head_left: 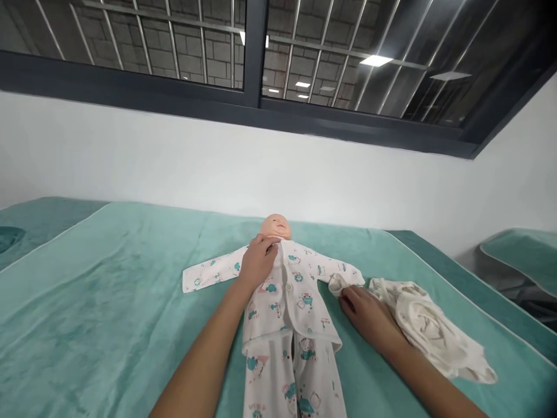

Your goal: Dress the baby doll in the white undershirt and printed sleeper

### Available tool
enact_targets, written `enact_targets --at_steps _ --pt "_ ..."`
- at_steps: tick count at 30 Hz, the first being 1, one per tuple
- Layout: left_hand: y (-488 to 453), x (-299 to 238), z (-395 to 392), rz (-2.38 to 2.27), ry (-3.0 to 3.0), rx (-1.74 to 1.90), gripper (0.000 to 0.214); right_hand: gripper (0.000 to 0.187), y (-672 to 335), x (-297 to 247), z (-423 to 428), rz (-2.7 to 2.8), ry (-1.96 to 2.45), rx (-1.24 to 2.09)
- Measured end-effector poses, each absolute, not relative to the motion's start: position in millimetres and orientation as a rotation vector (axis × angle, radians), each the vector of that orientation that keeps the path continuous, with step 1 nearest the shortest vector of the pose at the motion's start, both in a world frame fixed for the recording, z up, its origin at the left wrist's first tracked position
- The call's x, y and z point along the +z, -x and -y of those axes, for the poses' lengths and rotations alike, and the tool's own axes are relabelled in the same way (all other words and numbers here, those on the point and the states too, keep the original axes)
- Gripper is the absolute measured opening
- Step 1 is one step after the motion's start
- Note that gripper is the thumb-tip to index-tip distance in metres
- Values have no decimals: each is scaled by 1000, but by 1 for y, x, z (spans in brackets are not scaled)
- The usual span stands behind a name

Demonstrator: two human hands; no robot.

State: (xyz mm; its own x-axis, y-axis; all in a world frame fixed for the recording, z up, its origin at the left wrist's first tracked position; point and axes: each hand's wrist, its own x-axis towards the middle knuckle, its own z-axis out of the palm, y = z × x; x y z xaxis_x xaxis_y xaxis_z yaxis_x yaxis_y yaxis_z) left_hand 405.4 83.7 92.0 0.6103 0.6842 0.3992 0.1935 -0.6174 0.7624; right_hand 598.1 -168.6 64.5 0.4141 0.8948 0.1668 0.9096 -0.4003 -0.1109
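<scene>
A baby doll (275, 226) lies on its back, head toward the wall, dressed in a white printed jacket (300, 290) and matching trousers (300, 377). Both jacket sleeves are spread out sideways. My left hand (260, 258) is at the jacket's collar, just below the doll's chin, fingers bent and closed on the fabric there. Beside the cuff of the sleeve on the right, my right hand (363, 310) pinches a small white cloth piece (337, 284), which looks like a baby mitten. Its fingertips are partly hidden. A crumpled white garment (429, 325) lies right of that hand.
A green towel-like cover (108, 290) with a pale edge lies under everything. The white wall (174, 162) rises directly behind the doll, with a dark-framed window (252, 104) above. More green fabric (526, 255) shows at the far right.
</scene>
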Motion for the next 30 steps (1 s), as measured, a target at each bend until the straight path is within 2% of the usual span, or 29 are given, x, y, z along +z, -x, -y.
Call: enact_targets --at_steps 4,8,14,18,22,30 --pt "-403 95 -82 -679 -2165 862 36 10 -590 96 139 1236 2480 -104" --pt "-403 95 -81 -663 -2162 887 35 29 -543 130 69 1321 2063 74" --pt "-404 92 -86 -680 -2141 873 37 34 -531 145 -18 1474 2116 141" --pt "-404 93 -87 -666 -2175 827 42 37 -549 131 -22 1436 2049 190" --pt "-405 94 -85 -668 -2180 805 43 32 -548 109 -12 1179 1970 112" --pt "-391 102 -74 -494 -2043 836 25 33 -535 107 16 953 1738 94"
